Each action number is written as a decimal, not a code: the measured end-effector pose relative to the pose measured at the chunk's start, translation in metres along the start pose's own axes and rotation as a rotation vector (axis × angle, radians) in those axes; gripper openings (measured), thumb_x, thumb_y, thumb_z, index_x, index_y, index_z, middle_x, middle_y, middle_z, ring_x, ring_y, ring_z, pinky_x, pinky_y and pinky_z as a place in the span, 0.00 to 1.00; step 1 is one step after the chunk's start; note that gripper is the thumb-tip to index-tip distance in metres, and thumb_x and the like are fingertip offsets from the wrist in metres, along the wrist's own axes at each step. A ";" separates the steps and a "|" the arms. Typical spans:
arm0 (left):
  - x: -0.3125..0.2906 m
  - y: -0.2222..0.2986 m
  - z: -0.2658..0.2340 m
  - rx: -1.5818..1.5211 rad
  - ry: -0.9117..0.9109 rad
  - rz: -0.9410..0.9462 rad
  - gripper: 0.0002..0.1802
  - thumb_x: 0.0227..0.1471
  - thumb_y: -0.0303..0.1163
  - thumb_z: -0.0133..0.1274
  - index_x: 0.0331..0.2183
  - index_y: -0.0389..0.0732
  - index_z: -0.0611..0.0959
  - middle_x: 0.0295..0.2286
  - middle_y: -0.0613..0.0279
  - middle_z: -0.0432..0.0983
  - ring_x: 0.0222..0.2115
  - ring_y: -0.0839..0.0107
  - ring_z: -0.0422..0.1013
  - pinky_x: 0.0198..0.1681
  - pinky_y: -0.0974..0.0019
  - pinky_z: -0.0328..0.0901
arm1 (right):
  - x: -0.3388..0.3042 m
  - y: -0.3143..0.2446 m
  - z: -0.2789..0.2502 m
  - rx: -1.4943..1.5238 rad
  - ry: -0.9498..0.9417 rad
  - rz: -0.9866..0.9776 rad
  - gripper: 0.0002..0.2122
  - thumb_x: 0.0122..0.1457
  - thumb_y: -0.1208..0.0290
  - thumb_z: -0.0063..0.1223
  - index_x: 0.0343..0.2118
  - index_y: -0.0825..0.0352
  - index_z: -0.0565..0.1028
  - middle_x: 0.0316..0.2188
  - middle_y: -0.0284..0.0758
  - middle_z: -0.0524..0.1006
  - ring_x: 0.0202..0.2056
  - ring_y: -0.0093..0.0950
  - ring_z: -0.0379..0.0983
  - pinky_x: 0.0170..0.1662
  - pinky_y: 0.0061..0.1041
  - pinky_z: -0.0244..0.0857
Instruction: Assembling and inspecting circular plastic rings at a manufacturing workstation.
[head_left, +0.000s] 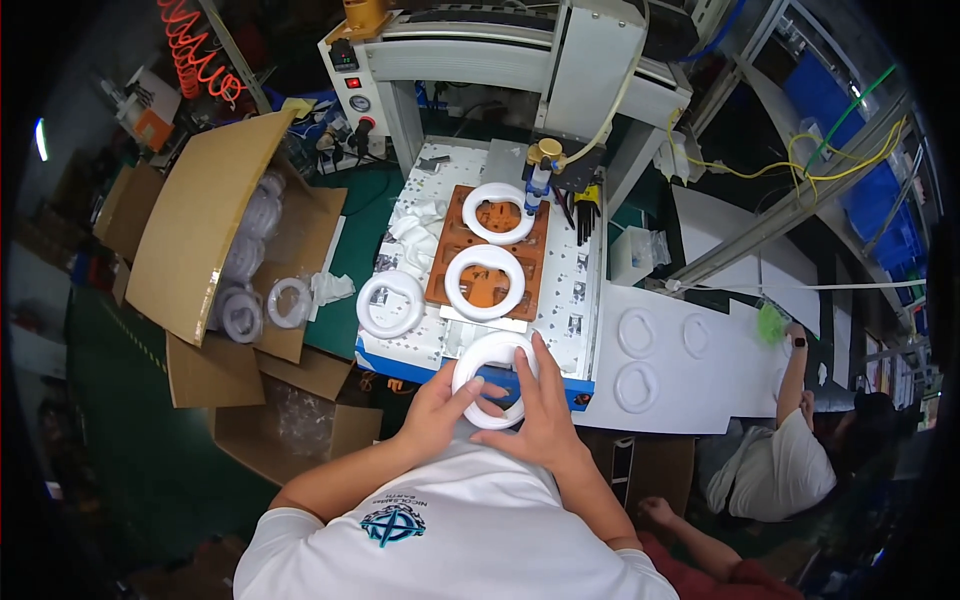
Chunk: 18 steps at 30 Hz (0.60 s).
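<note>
- white ring, smooth and thick-walled, held tilted between both hands, just in front of the near edge of the worktable.
- left hand: closed around the ring's left side, thumb laid over its lower part, some fingertips showing through the hole.
- right hand: gripping the ring from the right, fingers stretched up along its side, thumb near the bottom rim.
- beyond the hands, an orange-brown fixture plate lies on the worktable.
- two more rings rest on that plate: the front ring nearer the hands, the rear ring behind it.
- a loose ring lies left of the plate, apart from it; crumpled white material sits behind this one.
- a blue syringe with a brass-coloured top hangs at the rear ring's right side, under the pale gantry machine.
- well to the left, an open cardboard carton holds rings in clear wrapping.
- to the right, a white side table carries several pale rings; a co-worker in a white shirt is beside it.
</note>
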<state>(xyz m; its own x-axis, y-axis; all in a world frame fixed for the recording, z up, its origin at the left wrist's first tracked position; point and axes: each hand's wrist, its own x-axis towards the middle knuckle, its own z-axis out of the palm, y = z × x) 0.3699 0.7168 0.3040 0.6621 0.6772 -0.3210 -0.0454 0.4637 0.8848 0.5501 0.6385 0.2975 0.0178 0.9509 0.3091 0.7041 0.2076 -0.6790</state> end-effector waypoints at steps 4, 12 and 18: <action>-0.003 0.003 -0.004 -0.020 -0.026 0.058 0.19 0.66 0.31 0.45 0.54 0.33 0.68 0.43 0.52 0.78 0.40 0.68 0.78 0.46 0.65 0.71 | 0.006 -0.003 0.008 0.045 0.009 0.005 0.56 0.38 0.54 0.76 0.68 0.67 0.51 0.65 0.60 0.48 0.65 0.57 0.50 0.63 0.49 0.52; -0.018 -0.041 -0.063 0.324 0.213 0.304 0.11 0.63 0.28 0.49 0.45 0.34 0.78 0.33 0.56 0.80 0.30 0.76 0.74 0.35 0.72 0.68 | -0.012 0.032 0.015 0.499 0.209 0.183 0.55 0.46 0.43 0.68 0.68 0.73 0.48 0.65 0.48 0.56 0.66 0.39 0.54 0.66 0.37 0.49; -0.062 -0.129 -0.135 0.521 0.445 0.104 0.14 0.58 0.33 0.56 0.23 0.35 0.83 0.15 0.63 0.74 0.18 0.81 0.68 0.23 0.71 0.62 | -0.023 0.031 -0.005 0.727 0.347 0.441 0.56 0.48 0.36 0.63 0.67 0.74 0.48 0.64 0.47 0.58 0.65 0.37 0.56 0.67 0.35 0.48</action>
<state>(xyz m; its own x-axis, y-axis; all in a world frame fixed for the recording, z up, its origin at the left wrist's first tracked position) 0.2337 0.6914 0.1641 0.2985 0.9249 -0.2354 0.3471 0.1246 0.9295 0.5755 0.6217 0.2727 0.4737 0.8803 0.0256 -0.0345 0.0476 -0.9983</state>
